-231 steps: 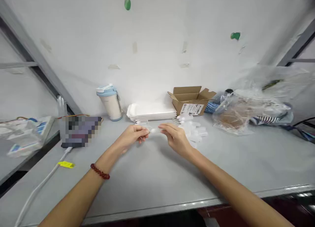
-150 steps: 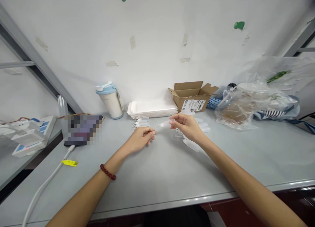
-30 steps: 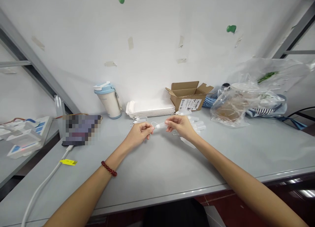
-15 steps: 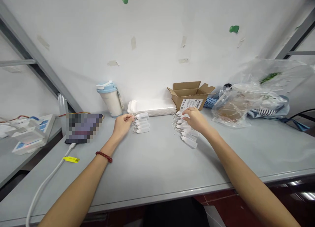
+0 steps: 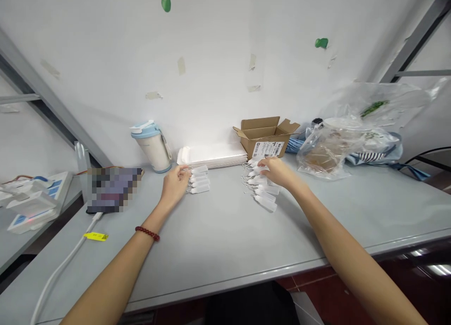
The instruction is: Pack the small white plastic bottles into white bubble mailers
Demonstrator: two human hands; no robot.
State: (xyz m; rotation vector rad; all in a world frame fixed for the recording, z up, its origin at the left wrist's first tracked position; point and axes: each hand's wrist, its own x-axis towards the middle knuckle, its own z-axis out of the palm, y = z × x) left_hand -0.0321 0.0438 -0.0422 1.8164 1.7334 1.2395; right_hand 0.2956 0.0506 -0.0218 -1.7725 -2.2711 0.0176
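Several small, translucent white bottle-like pieces with thin, curly ends lie on the grey table in two groups. My left hand (image 5: 175, 184) is at the thin ends of the left row (image 5: 200, 179), its fingers bent and pressed together. Whatever lies between those fingertips is hidden. Over the far part of the right group (image 5: 264, 197) reaches my right hand (image 5: 278, 171), thumb and fingers closed around the top pieces. Its grip on any one piece is too small to make out. The pieces in the right group overlap and fan toward me.
Behind the pieces lie a stack of white flat packs (image 5: 214, 156) and an open cardboard box (image 5: 266, 137). A tumbler (image 5: 153, 146) and a phone (image 5: 114, 189) on a white cable (image 5: 59, 271) stand left. At right is a clear plastic bag (image 5: 324, 158) with a container.
The view has shifted slightly, so the table's things appear further left. My left fingers have curled in closer at the row's ends. My right hand stays over the right group, fingers a little closer together.
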